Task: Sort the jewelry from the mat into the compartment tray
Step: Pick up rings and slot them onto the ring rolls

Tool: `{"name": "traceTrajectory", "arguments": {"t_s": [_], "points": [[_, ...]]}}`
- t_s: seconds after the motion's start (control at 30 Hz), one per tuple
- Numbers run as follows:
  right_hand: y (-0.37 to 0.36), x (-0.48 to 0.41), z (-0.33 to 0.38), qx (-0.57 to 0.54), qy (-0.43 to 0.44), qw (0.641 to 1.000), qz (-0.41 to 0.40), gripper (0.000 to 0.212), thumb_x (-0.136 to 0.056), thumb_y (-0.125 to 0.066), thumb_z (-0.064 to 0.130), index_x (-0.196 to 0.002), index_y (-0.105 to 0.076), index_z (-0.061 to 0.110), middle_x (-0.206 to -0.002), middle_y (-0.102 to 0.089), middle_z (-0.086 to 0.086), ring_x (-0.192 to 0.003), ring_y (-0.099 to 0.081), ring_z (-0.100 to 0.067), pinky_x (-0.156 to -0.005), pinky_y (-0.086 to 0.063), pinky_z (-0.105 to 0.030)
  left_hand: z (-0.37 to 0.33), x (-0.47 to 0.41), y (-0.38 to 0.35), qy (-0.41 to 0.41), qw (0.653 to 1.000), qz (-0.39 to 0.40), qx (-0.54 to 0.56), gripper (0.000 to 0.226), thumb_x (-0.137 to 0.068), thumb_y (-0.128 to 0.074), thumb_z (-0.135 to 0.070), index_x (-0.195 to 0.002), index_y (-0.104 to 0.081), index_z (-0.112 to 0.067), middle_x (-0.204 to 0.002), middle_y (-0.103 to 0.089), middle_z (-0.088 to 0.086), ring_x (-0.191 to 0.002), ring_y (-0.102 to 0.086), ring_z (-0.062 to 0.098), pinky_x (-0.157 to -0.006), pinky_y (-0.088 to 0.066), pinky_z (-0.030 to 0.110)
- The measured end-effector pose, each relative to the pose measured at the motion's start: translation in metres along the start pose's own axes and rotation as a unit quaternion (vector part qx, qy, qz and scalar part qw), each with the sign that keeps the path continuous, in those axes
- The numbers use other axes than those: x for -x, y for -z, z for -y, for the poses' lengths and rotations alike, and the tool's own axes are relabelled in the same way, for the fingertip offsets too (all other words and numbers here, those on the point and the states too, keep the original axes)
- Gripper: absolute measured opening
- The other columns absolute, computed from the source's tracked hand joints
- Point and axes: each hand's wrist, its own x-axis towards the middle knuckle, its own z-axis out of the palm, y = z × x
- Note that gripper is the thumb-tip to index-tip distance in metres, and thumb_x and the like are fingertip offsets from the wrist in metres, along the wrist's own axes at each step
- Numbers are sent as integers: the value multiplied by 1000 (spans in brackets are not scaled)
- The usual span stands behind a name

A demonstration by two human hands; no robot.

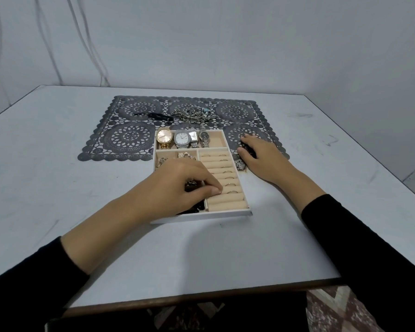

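Observation:
The white compartment tray (225,214) lies on the table over the front edge of the dark lace mat (130,137). Its back row holds a gold watch (164,136) and silver watches (183,138). Beige ring rolls (222,164) with several rings fill the right side. My left hand (177,185) hovers over the tray, its fingertips pinched together at a front ring roll; the ring they hold is barely visible. My right hand (261,156) lies on the mat right of the tray, thumb and fingers around a dark jewelry piece (249,149). A heap of silver chains and bangles (193,113) and a black band (153,115) lie at the back of the mat.
The grey table (58,176) runs to a front edge near my body and a right edge near a patterned floor. A wall with hanging cables stands behind it. Small loose rings (122,106) lie at the mat's back corners.

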Motion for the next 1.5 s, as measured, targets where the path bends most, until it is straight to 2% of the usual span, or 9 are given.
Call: {"name": "traceTrajectory", "arguments": {"t_s": [0.2,0.57,0.8,1.03,1.17,1.27,1.37,1.43,1.5], "points": [[1,1,2,-1,1,1000,-3,49,-100,-43,35,-143,-42,13,-150,-39,-4,-139,-34,-20,-112,-26,-32,-3,-2,1,71,997,5,37,11,-88,-69,-26,-97,-76,-26,-90,-71,-18,-91,-62,-1,-79,-50,22],[3,1,3,-2,1,1000,-6,48,-100,-43,35,-142,-43,13,-146,-44,-3,-134,-41,-21,-105,-30,-28,2,-3,2,102,993,23,54,8,-84,-74,-30,-92,-76,-32,-83,-70,-18,-84,-64,1,-73,-50,21],[2,1,1,-7,0,1000,-3,48,-100,-43,35,-143,-42,13,-148,-42,-3,-136,-38,-20,-108,-28,-29,2,-6,1,134,987,28,77,7,-80,-78,-31,-87,-76,-31,-76,-71,-11,-75,-65,9,-72,-55,32],[3,2,2,-19,0,1000,-7,48,-99,-45,35,-142,-43,14,-147,-43,-2,-136,-38,-19,-108,-28,-27,-1,-9,3,164,980,43,102,9,-78,-79,-29,-87,-76,-30,-76,-71,-12,-71,-62,6,-67,-49,20],[5,1,2,-17,-2,1000,-15,43,-99,-47,34,-137,-50,14,-140,-51,-1,-129,-45,-18,-93,-29,-16,-2,-5,9,152,983,-17,103,9,-82,-75,-32,-91,-75,-32,-85,-72,-11,-79,-66,9,-73,-55,23],[7,-3,2,-34,-11,999,-35,33,-98,-47,33,-119,-60,11,-116,-64,-5,-107,-56,-21,-77,-34,-21,7,-7,22,139,983,-99,63,12,-87,-68,-27,-99,-73,-26,-86,-70,-14,-76,-64,4,-63,-52,17],[8,-12,2,-40,-11,998,-55,38,-97,-48,35,-127,-57,12,-120,-63,-4,-113,-56,-21,-87,-39,-25,29,-11,34,143,976,-167,-6,14,-92,-62,-20,-104,-69,-18,-90,-67,-11,-78,-60,-4,-65,-44,7],[8,-20,3,-39,-15,997,-58,42,-98,-49,33,-133,-53,11,-129,-59,-5,-119,-53,-20,-95,-37,-26,52,-13,41,169,966,-193,-24,15,-95,-58,-22,-107,-67,-18,-98,-64,-7,-82,-59,-3,-69,-44,10],[7,-30,5,-31,-22,998,-55,41,-98,-48,31,-133,-53,10,-129,-59,-5,-119,-53,-21,-90,-34,-22,81,-15,47,186,960,-188,-90,21,-98,-53,-26,-113,-64,-18,-110,-62,-4,-96,-56,3,-85,-43,20]]}}
